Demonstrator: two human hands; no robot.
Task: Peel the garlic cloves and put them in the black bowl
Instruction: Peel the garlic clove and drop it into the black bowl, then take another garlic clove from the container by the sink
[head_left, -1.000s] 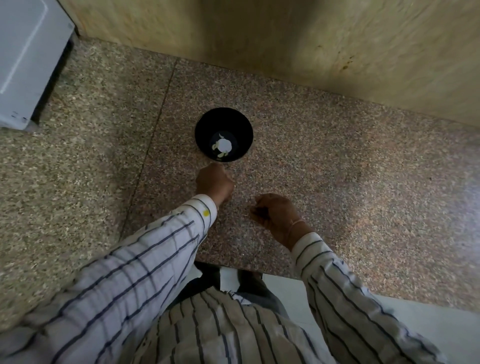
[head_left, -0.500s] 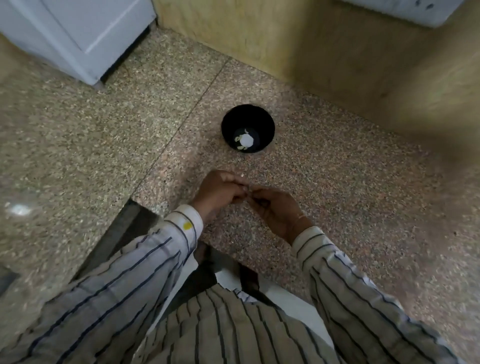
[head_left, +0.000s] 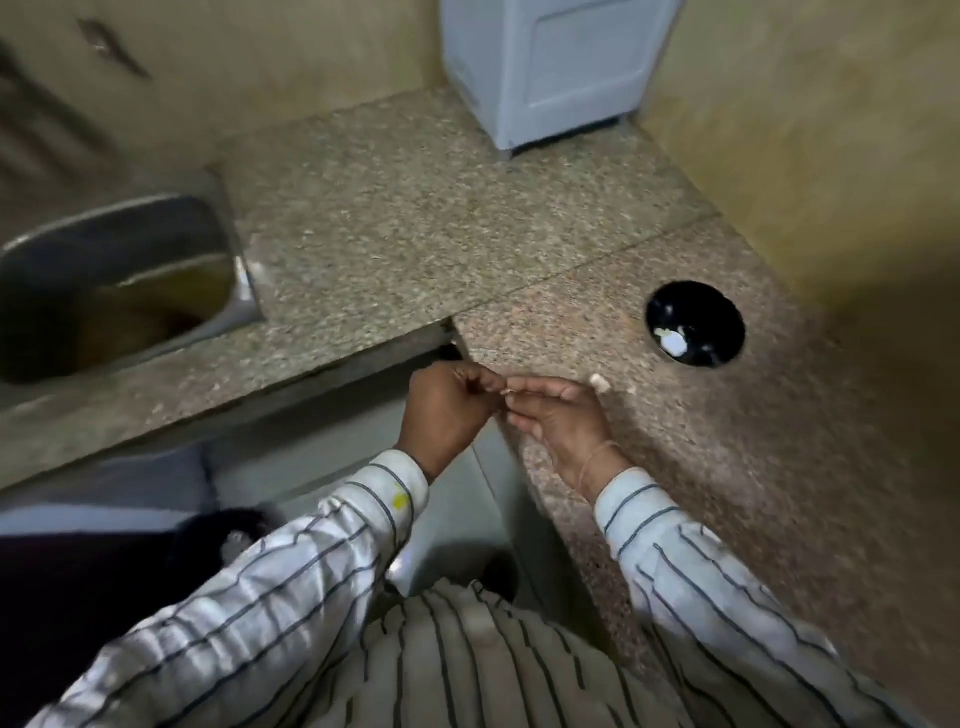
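Black bowl sits beyond the right hand, which with the left hand pinches a clove, apparently peeling it.

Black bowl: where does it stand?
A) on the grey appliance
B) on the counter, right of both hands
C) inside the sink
B: the black bowl stands on the speckled counter, right of the left hand and right hand, which pinch a garlic clove between them.
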